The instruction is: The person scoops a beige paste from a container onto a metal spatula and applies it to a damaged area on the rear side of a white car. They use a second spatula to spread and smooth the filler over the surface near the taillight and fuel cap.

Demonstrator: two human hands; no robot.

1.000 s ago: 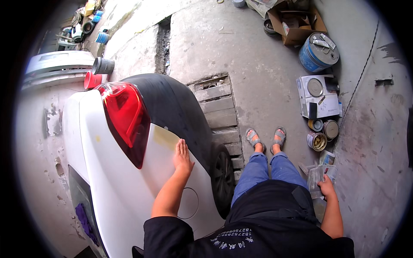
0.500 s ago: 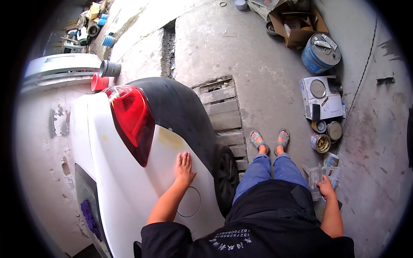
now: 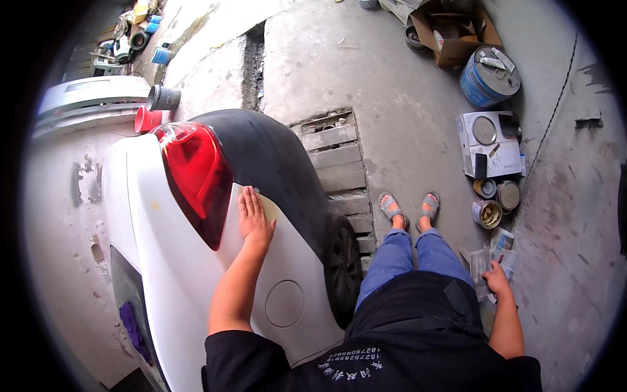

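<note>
My left hand (image 3: 256, 219) lies flat, fingers stretched out, on the white rear panel of the car (image 3: 189, 287). It covers part of a yellowish filler patch (image 3: 269, 208) between the red tail light (image 3: 199, 170) and the dark bumper (image 3: 268, 150). Below that hand is the round fuel flap (image 3: 285, 303). Down at my right side, my right hand (image 3: 498, 279) is closed on the edge of a greyish see-through rectangular piece (image 3: 481, 262). Its exact kind is hard to make out.
Along the right wall stand open cans (image 3: 487, 213), a white box (image 3: 493, 147), a blue drum (image 3: 486, 78) and a cardboard carton (image 3: 457, 32). A slatted drain cover (image 3: 339, 173) lies beside the wheel (image 3: 343, 261). A red bucket (image 3: 147, 119) stands beyond the car.
My left hand has slid up and left over the panel, from below the yellowish patch onto it. The right hand keeps its hold and has barely shifted.
</note>
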